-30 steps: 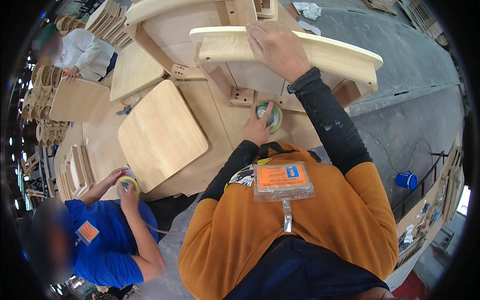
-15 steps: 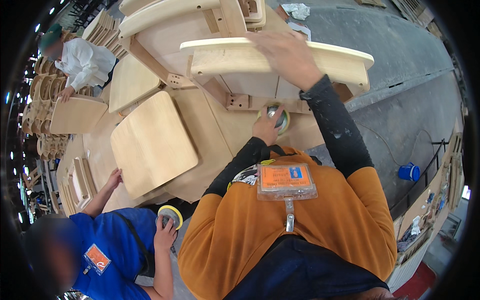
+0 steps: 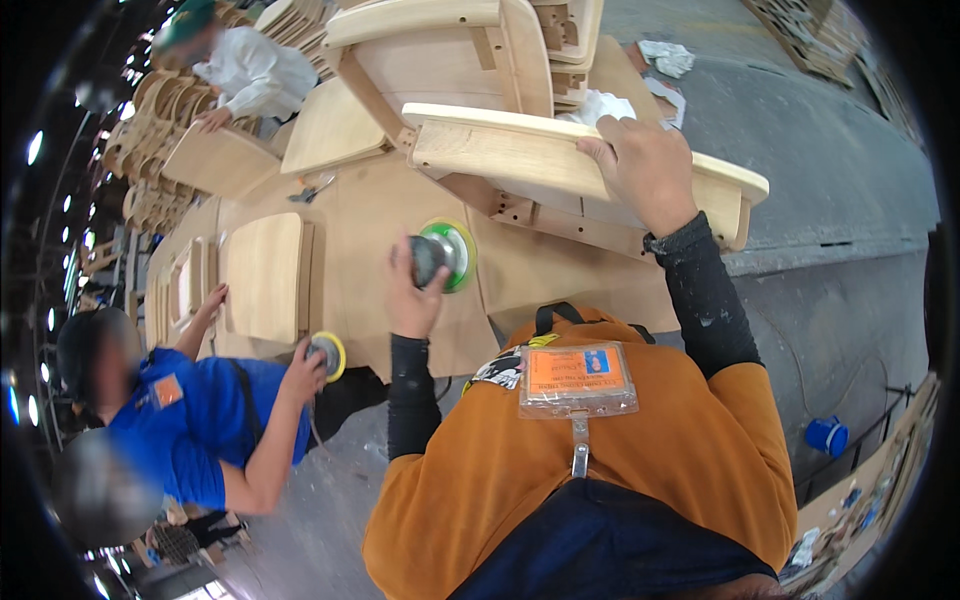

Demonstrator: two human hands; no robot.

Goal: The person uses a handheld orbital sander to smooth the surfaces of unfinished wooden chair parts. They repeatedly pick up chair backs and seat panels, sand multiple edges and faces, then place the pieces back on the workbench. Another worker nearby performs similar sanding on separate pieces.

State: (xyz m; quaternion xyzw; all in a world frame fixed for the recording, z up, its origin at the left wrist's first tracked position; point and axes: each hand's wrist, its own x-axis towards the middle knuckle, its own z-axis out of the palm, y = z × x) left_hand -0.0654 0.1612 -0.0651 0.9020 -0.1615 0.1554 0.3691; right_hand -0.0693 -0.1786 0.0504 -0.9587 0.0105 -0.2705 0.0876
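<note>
My left hand [image 3: 410, 305] is closed round an orbital sander [image 3: 430, 257], held above the table left of a pale wooden chair seat frame [image 3: 510, 140]. The sander is tilted, so its green and yellow pad edge faces right. My right hand [image 3: 652, 172] grips the top edge of that seat frame, thumb on the near face and fingers over the far side. The frame stands on edge, its underside with wooden rails and drilled holes partly in view.
A brown-covered worktable [image 3: 370, 215] lies under the work. Behind stands another wooden frame [image 3: 430, 50]. At left, a co-worker in blue [image 3: 200, 420] holds a sander [image 3: 327, 357] beside a wooden seat panel [image 3: 265, 275]. A person in white [image 3: 262, 75] handles a panel farther back.
My left hand has lifted the sander away from the seat frame and moved left, tilting it. The right hand, blurred before, now grips the frame's edge. The co-worker's raised panel now lies lower.
</note>
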